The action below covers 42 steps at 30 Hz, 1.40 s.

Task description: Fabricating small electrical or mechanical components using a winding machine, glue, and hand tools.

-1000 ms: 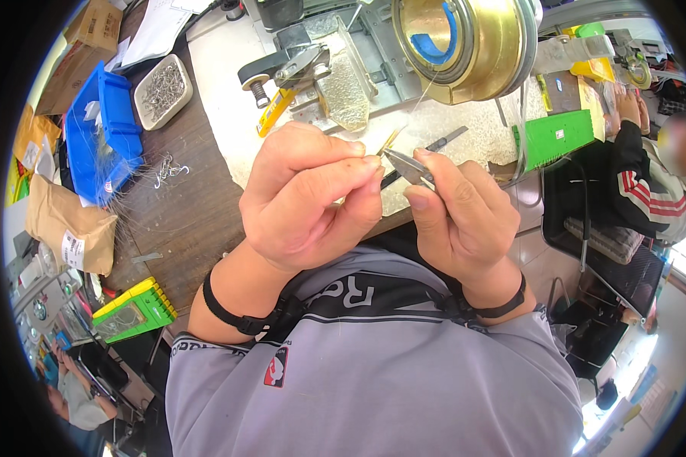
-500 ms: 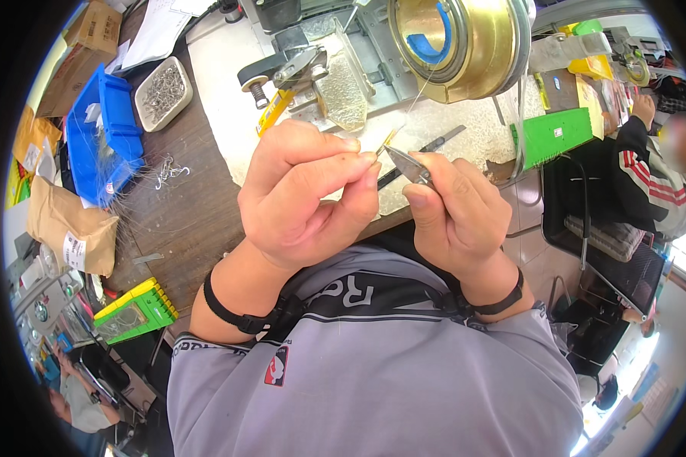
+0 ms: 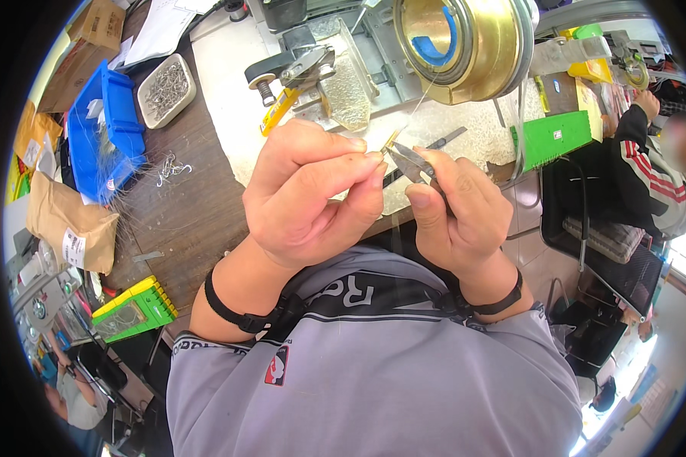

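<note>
My left hand is closed, thumb and fingertips pinching a small gold-coloured piece whose exact kind is too small to make out. From this spot a thin clear line runs up toward the brass-coloured drum. My right hand is wrapped round dark metal thread snips. Their blades stand apart, the tips right beside the small piece and my left fingertips. Part of the snips is hidden inside my right hand.
A metal bench machine stands beyond my hands, with a yellow-handled cutter beside it. Leftward are a tray of small metal hooks, loose hooks and a blue bin with lines. A green rack and a seated person are rightward.
The snips' blades have spread apart at my left fingertips; before, they were together. My left hand has shifted slightly to the right, still pinching the small piece.
</note>
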Available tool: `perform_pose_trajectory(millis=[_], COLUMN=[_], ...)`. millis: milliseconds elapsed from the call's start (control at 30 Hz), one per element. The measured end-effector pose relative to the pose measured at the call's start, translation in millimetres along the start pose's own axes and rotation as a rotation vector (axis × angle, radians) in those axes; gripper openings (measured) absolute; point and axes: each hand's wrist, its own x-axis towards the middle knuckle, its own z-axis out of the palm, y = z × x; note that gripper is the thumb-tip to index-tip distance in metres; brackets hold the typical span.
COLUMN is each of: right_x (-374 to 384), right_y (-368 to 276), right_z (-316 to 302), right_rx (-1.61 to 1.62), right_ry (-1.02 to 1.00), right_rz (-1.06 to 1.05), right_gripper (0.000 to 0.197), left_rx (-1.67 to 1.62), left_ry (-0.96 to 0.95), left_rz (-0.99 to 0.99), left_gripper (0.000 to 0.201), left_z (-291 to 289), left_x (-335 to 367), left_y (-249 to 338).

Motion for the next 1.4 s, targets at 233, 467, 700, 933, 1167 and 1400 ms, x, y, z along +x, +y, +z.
perform_pose_trajectory(millis=[233, 467, 700, 933, 1167, 1400], right_x=[-1.3, -0.1, 2.0, 2.1, 2.5, 3.9], right_y=[2.3, 5.8, 8.4, 4.0, 4.3, 3.0], right_z=[0.2, 0.3, -0.1, -1.8, -0.5, 0.4], right_rx=[-0.027, -0.047, -0.056, -0.058, -0.052, -0.012], right_ry=[0.008, 0.019, 0.03, 0.019, 0.018, 0.027], right_rz=[-0.035, -0.073, -0.116, -0.077, -0.052, -0.04], right_gripper=[0.028, 0.025, 0.024, 0.024, 0.027, 0.02], left_rx=[0.0, -0.004, 0.006, 0.012, -0.011, 0.004], left_ry=[0.035, 0.033, 0.034, 0.036, 0.054, 0.044], left_rz=[0.031, 0.025, 0.021, 0.021, 0.027, 0.026], left_gripper=[0.024, 0.024, 0.024, 0.024, 0.024, 0.024], left_z=[1.6, 2.2, 2.7, 2.8, 3.7, 2.8], left_x=[0.0, -0.2, -0.3, -0.2, -0.8, -0.6], left_y=[-1.8, -1.4, -1.5, -1.1, -1.9, -1.3])
